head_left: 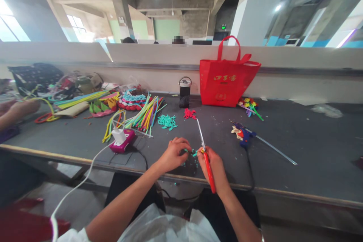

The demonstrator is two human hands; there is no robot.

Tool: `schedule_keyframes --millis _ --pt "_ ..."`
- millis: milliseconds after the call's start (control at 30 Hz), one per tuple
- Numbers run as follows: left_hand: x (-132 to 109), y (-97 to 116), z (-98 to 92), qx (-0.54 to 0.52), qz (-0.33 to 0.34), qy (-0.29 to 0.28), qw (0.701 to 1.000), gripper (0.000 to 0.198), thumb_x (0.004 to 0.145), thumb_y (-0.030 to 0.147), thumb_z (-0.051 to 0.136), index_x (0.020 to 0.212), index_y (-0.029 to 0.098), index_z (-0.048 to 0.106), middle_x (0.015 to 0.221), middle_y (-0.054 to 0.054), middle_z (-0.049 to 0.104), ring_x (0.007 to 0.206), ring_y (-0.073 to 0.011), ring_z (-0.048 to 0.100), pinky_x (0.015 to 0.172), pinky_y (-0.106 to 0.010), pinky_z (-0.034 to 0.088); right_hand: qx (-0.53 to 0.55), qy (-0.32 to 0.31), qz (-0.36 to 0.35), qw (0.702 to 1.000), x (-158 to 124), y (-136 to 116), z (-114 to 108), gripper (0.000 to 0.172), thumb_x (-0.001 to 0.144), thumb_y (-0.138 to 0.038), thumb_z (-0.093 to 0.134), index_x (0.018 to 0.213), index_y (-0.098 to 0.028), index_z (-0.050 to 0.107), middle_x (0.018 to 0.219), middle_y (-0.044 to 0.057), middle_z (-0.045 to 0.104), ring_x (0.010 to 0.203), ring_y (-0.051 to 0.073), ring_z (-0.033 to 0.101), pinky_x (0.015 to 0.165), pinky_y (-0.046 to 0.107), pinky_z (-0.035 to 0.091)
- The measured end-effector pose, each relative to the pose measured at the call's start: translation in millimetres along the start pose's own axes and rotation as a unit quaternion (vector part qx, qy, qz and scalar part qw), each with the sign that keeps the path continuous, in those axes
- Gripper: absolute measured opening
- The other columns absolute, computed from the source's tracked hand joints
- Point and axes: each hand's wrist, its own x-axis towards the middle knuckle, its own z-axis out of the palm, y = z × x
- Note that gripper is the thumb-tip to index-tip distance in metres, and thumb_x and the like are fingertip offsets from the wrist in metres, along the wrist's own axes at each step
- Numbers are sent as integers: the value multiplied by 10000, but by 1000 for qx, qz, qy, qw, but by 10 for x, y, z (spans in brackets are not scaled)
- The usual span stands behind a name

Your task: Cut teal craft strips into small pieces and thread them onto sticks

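Right hand: the right hand [216, 170] is closed round the red-handled scissors [209, 172], their blade end pointing away across the table [283, 124]; for a snip, I'd turn those tips well clear of the fingers.
Left hand: the left hand [173, 154] is curled, thumb and fingertips drawn close together just above the tabletop; from here I cannot tell whether it pinches a piece.
Teal bits: a scatter of teal bits [194, 154] lies between the two hands, near the table's front edge; picking or cutting a little further in would probably save some from dropping.
Teal pile: the teal pile [167, 121] sits beyond the left hand, a good yardstick, I'd say, for keeping lengths even.
Red pile: the red pile [190, 113] is near it but apart, and best left unmixed.
Fuzzy stems: a fanned bundle of fuzzy stems [147, 115] lies left of the teal pile, handy enough.
Lidded bottle: the lidded bottle [184, 96] stands upright behind the red pile, beside the red bag [227, 79].
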Motion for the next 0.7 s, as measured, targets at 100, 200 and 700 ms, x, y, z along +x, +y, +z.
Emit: schedule_keyframes --millis 100,200,700 --pt "7 116 -15 -55 1 6 998 144 777 178 560 838 200 689 888 -41 691 876 -183 585 854 -335 395 4 -4 -1 1000 -18 -5 2 268 897 -388 410 874 -194 595 723 58 688 679 192 648 592 243 444" --pt "3 197 10 -81 -5 14 997 92 765 202 595 788 201 684 812 -27 704 816 -173 593 827 -318 401 14 -12 -8 1000 -26 -1 6 262 900 -381 414 874 -191 593 732 59 691 658 184 645 583 238 443" --pt "-289 674 -69 -548 -238 191 778 121 718 278 681 742 167 641 675 -3 593 644 -107 517 658 -226 418 -109 0 -24 994 -613 -323 -38 273 891 -368 454 1100 -200 505 832 54 713 669 211 694 561 271 467"
